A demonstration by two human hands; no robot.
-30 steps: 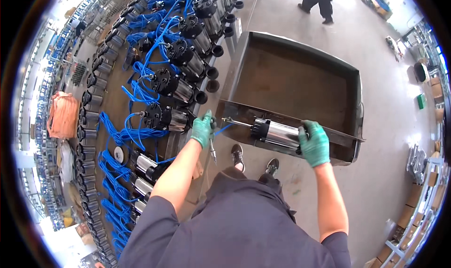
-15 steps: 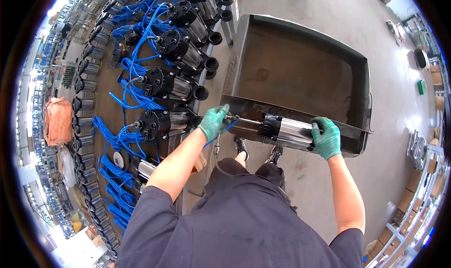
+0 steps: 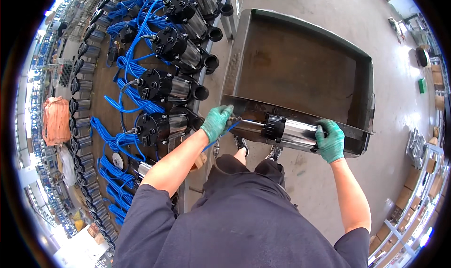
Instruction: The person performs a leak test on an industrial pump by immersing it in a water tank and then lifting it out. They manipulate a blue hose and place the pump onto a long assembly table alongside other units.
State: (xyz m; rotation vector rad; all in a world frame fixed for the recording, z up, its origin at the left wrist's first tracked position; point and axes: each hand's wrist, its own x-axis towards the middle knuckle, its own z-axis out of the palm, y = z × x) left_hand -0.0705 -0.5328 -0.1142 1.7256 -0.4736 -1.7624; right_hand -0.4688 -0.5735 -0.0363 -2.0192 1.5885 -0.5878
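Observation:
A silver cylindrical pump motor (image 3: 297, 133) with a black ribbed end lies across the near ledge of a metal tank. My right hand (image 3: 330, 141), in a green glove, is wrapped around its right end. From the black end a thin metal rod (image 3: 252, 123) points left toward a small metal fitting (image 3: 236, 119). My left hand (image 3: 217, 121), also gloved in green, is closed at that fitting; its fingertips partly cover what they pinch. A thin blue hose (image 3: 217, 139) runs from the fitting down past my left wrist.
The tank (image 3: 370, 92) holds brownish water, beyond the ledge. To the left, a bench carries a row of black-and-silver pumps (image 3: 164, 86) with coiled blue cables (image 3: 114, 176). An orange bundle (image 3: 56, 121) lies farther left. Shelving with boxes (image 3: 408, 193) stands at the right.
The motor and both hands have shifted slightly to the right in the picture. Both hands keep their hold, and the motor still lies along the ledge.

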